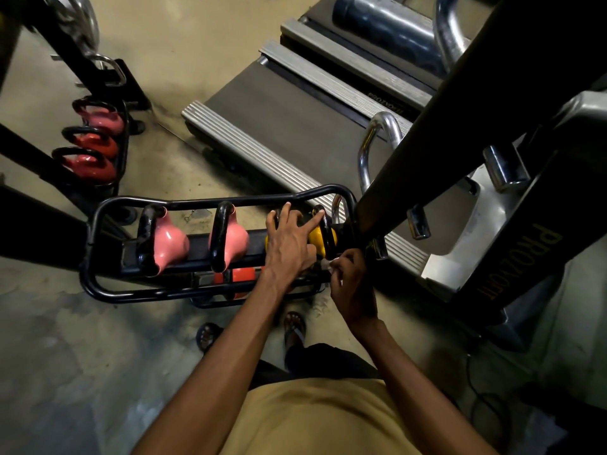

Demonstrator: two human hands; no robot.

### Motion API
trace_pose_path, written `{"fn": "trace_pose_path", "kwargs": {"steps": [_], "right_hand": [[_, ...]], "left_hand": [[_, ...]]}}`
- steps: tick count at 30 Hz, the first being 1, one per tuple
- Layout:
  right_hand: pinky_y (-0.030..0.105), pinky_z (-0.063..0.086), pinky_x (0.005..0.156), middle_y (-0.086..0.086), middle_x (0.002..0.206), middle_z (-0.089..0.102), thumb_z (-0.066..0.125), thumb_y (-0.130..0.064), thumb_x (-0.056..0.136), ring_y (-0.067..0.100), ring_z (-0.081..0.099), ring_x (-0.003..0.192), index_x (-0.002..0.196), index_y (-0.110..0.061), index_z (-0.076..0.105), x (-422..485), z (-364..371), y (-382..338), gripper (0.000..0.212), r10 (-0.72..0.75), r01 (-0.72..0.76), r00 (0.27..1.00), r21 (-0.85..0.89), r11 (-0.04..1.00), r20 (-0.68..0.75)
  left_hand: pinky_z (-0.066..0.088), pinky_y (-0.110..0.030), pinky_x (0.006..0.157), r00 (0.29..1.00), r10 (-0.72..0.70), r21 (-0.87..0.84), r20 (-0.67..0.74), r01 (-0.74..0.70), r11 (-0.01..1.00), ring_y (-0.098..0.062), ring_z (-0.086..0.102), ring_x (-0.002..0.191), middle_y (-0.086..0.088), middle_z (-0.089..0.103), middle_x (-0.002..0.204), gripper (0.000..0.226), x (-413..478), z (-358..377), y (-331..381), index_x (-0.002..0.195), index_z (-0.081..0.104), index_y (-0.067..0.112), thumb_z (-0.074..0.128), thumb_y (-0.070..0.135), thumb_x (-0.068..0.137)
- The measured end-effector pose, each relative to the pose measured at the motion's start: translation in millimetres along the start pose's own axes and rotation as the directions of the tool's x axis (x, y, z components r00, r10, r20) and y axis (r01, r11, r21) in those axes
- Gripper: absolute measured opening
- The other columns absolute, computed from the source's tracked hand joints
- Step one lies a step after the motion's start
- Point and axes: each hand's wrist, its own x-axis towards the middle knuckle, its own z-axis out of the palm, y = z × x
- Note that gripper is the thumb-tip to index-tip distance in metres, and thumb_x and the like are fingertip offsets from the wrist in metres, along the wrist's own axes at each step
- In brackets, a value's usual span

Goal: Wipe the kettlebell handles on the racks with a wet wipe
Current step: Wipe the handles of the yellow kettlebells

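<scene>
A black tubular rack (98, 208) holds two pink kettlebells (169, 246) (235, 241) with black handles and yellow kettlebells (320, 239) at its right end. My left hand (289, 239) lies spread over the yellow kettlebells, its index finger touching the black handle (323, 221) of the rightmost one. My right hand (349, 280) pinches a small white wet wipe (326, 264) at the near end of that handle. Red kettlebells (243, 275) show on a lower tier.
A second rack (123, 142) at the back left carries a pink and two red kettlebells. A treadmill (289, 126) with chrome rails lies behind the rack, and a dark machine frame (460, 126) rises at the right. My sandalled feet (294, 326) stand on the concrete floor.
</scene>
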Motion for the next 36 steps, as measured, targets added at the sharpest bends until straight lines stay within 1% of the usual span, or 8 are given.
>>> {"fn": "trace_pose_path", "kwargs": {"steps": [5,9,18,23,27,30,33,36], "right_hand": [[0.026,0.055,0.075,0.005,0.103,0.053,0.055,0.007,0.086,0.012,0.056,0.087,0.088,-0.006,0.058,5,3,1,0.014,0.087,-0.084,0.994,0.055,0.995,-0.058],[0.037,0.057,0.077,0.006,0.104,0.058,0.053,0.004,0.092,0.018,0.06,0.093,0.102,-0.008,0.059,10,9,0,0.017,0.144,-0.13,0.985,0.138,0.982,-0.099],[0.029,0.051,0.092,0.01,0.114,0.068,0.052,0.007,0.089,0.018,0.062,0.106,0.117,-0.005,0.065,35,20,5,0.033,0.302,-0.282,0.953,0.307,0.909,-0.018],[0.05,0.057,0.089,0.006,0.103,0.072,0.063,-0.002,0.072,0.027,0.07,0.099,0.11,-0.01,0.066,67,28,20,0.038,0.199,-0.266,0.957,0.366,0.892,0.21],[0.054,0.054,0.098,0.013,0.115,0.069,0.067,0.002,0.069,0.029,0.068,0.108,0.124,-0.003,0.058,80,22,26,0.056,0.178,-0.334,0.905,0.384,0.861,0.387],[0.048,0.053,0.102,0.014,0.125,0.066,0.067,0.004,0.079,0.026,0.066,0.116,0.139,-0.006,0.049,76,13,24,0.064,0.137,-0.329,0.889,0.401,0.855,0.438],[0.043,0.056,0.096,0.009,0.12,0.069,0.068,-0.009,0.083,0.024,0.068,0.113,0.139,-0.018,0.05,61,8,20,0.06,0.066,-0.254,0.908,0.418,0.872,0.414],[0.032,0.057,0.089,-0.005,0.111,0.071,0.063,-0.003,0.085,0.003,0.068,0.104,0.129,-0.019,0.059,46,8,16,0.047,0.071,-0.169,0.961,0.361,0.917,0.268]], "left_hand": [[0.009,-0.056,0.118,0.999,0.023,-0.025,-0.045,-0.024,0.999,-0.033,0.018,0.15,-0.016,0.043,0.147,0.091,0,5,-2,0.156,0.025,0.042,0.06,0.065,0.075],[0.01,-0.055,0.117,0.998,0.02,0.029,-0.055,-0.019,0.999,-0.033,0.017,0.15,-0.015,0.045,0.146,0.099,1,7,-4,0.156,0.022,0.043,0.056,0.083,0.072],[0.011,-0.053,0.118,1.0,0.01,0.04,-0.022,-0.009,0.999,-0.029,0.017,0.15,-0.009,0.045,0.144,0.095,8,1,-12,0.157,0.025,0.042,0.058,0.081,0.076],[0.011,-0.053,0.118,1.0,0.028,0.053,0.015,-0.028,0.998,-0.029,0.016,0.15,-0.01,0.044,0.145,0.097,6,-1,-9,0.158,0.02,0.041,0.058,0.079,0.078],[0.013,-0.052,0.117,0.999,0.038,0.075,-0.001,-0.037,0.996,-0.03,0.018,0.15,-0.01,0.046,0.143,0.097,4,0,-7,0.158,0.019,0.041,0.055,0.081,0.078],[0.014,-0.053,0.118,0.999,0.037,0.094,0.008,-0.038,0.995,-0.03,0.018,0.15,-0.011,0.045,0.145,0.097,5,-1,-6,0.158,0.017,0.041,0.053,0.081,0.079],[0.015,-0.052,0.117,0.999,0.039,0.089,-0.01,-0.038,0.995,-0.03,0.02,0.15,-0.01,0.047,0.142,0.097,4,0,-6,0.158,0.02,0.042,0.056,0.082,0.077],[0.015,-0.052,0.117,0.999,0.047,0.102,-0.022,-0.045,0.994,-0.03,0.02,0.149,-0.01,0.048,0.141,0.096,4,1,-3,0.157,0.021,0.043,0.057,0.081,0.077]]}}
